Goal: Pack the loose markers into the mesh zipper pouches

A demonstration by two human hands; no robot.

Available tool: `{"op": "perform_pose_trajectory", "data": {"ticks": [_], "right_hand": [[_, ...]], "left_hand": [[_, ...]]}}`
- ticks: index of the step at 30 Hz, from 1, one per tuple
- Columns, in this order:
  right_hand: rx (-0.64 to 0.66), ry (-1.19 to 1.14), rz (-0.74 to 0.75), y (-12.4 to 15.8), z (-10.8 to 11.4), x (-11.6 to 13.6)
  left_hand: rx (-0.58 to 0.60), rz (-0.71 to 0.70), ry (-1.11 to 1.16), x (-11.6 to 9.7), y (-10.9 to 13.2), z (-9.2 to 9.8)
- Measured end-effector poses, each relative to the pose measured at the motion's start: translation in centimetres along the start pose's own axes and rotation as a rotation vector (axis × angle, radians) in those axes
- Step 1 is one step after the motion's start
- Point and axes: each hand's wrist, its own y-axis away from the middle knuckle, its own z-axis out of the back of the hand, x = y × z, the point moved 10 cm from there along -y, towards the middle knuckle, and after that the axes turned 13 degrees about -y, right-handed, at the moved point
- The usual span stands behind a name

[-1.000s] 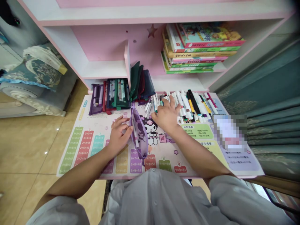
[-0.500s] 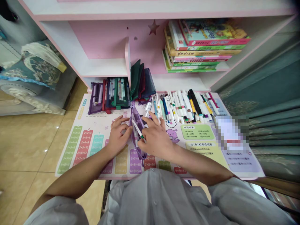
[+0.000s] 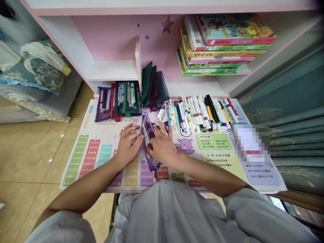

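Observation:
A purple mesh pouch (image 3: 152, 164) lies open on the desk in front of me, with white markers inside. My left hand (image 3: 128, 145) pinches the pouch's left edge between thumb and fingers. My right hand (image 3: 163, 143) is at the pouch's right side, its thumb and index finger at a white marker (image 3: 146, 135) that lies within the pouch opening. Beyond my right hand, many markers (image 3: 194, 113) are laid side by side. Filled mesh pouches (image 3: 128, 98) stand at the back left, and flat green, red and blue pouches (image 3: 152, 87) lean beside them.
A stack of books (image 3: 222, 50) sits on the pink and white shelf (image 3: 113, 69). At the right of the printed desk mat (image 3: 220, 168) is a phone with a pixelated screen (image 3: 249, 143). A curtain (image 3: 298, 111) hangs on the right.
The white marker has gone down deeper into the pouch, and my right hand has moved slightly left and down with it. My left hand has stayed at the pouch's edge.

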Motion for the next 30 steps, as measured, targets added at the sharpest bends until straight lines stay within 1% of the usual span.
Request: {"op": "perform_pose_trajectory", "data": {"ticks": [3,6,8,11,12,13,14,16,19,24,30], "right_hand": [[0.008,-0.032,-0.003,0.0,-0.1,0.1],[-0.048,-0.071,0.016,-0.3,0.9,-0.1],[-0.165,-0.082,0.012,-0.6,2.8,-0.9],[-0.403,-0.016,-0.059,-0.9,6.5,-3.4],[-0.457,0.019,-0.097,-1.0,7.5,-4.3],[-0.474,0.047,-0.137,-1.2,8.1,-5.3],[-0.457,0.064,-0.183,-1.5,8.2,-6.3],[-0.371,0.084,-0.271,-2.3,7.8,-8.2],[-0.262,0.141,-0.363,-3.0,6.9,-9.9],[-0.249,0.246,-0.371,-3.5,6.4,-10.1],[-0.206,0.285,-0.355,-3.5,5.4,-9.9]], "left_hand": [[-0.006,0.002,-0.001,0.0,0.0,0.1],[0.000,0.001,-0.006,-0.1,0.0,0.2],[0.014,0.007,-0.007,-0.1,0.0,0.1],[0.018,0.018,0.002,0.0,0.0,0.2],[0.017,0.020,0.005,0.0,0.0,0.2],[0.018,0.021,0.006,0.0,0.0,0.1],[0.019,0.021,0.006,0.1,0.0,0.1],[0.020,0.021,0.001,0.1,0.0,0.0],[0.014,0.028,-0.008,0.2,0.0,0.1],[-0.003,0.043,-0.003,0.4,0.0,0.3],[0.007,0.047,-0.002,0.3,-0.1,0.3]]}}
